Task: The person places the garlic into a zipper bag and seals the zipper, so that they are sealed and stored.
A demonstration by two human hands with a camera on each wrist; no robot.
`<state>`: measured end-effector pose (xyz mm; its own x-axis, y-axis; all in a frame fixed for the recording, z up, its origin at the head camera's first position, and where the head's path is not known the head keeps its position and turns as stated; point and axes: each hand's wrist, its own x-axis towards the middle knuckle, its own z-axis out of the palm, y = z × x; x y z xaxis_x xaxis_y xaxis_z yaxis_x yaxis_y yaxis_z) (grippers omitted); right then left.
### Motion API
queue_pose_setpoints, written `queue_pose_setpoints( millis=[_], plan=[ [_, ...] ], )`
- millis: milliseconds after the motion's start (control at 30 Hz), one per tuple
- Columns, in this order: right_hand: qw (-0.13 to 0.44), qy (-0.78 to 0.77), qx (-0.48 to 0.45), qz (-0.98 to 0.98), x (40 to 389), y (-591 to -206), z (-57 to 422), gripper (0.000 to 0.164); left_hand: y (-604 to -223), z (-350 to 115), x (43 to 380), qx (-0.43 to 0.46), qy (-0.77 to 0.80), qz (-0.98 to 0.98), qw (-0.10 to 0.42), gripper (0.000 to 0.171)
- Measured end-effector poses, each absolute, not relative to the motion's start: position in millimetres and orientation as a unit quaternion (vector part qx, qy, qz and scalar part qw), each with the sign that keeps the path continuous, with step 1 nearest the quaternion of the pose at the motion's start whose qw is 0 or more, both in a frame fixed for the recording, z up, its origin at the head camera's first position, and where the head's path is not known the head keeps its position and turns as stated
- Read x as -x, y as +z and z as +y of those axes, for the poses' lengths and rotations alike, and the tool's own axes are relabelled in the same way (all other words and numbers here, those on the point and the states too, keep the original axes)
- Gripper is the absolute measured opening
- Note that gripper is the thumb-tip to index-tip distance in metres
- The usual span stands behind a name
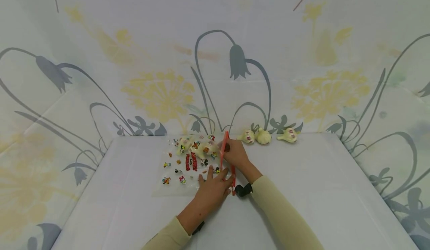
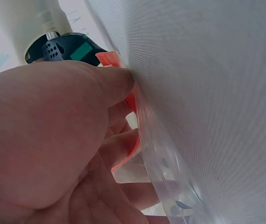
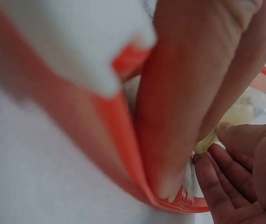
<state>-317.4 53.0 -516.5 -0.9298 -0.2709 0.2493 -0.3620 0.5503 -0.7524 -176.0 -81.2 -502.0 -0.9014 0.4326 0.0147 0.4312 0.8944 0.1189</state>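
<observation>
A clear plastic zip bag [image 1: 174, 186] with cartoon prints and a red zip strip lies on the table, its mouth gaping toward the right. Garlic bulbs [image 1: 195, 147] show through its upper part. My left hand [image 1: 211, 192] rests at the mouth with straight, spread fingers, some over the plastic, others against the red strip; the left wrist view shows its thumb [image 2: 119, 84] low by the strip. Inside the mouth, my right hand [image 1: 235, 153] pinches a pale garlic stem [image 3: 206, 142] between thumb and fingers; much of that bulb is hidden.
Three garlic bulbs stand along the back edge of the white table [image 1: 302, 197]: one on the left [image 1: 248, 136], one in the middle [image 1: 263, 136], one farther right [image 1: 289, 135]. A flower-patterned cloth [image 1: 218, 93] rises behind. Black wrist devices [image 1: 243, 190] sit on both wrists.
</observation>
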Motion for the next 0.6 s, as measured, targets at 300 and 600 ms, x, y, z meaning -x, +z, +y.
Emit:
queue_pose_setpoints(
  millis=[300, 600],
  plan=[
    [0.036, 0.432, -0.194, -0.88, 307.3, -513.3, 66.7, 0.018, -503.9, -80.5, 177.0, -0.219, 0.06, 0.974, 0.016, 0.046],
    [0.075, 0.455, -0.198, -0.865, 297.8, -508.8, 89.3, 0.021, -500.6, -80.8, 176.3, -0.209, 0.07, 0.975, 0.027, 0.045]
  ],
)
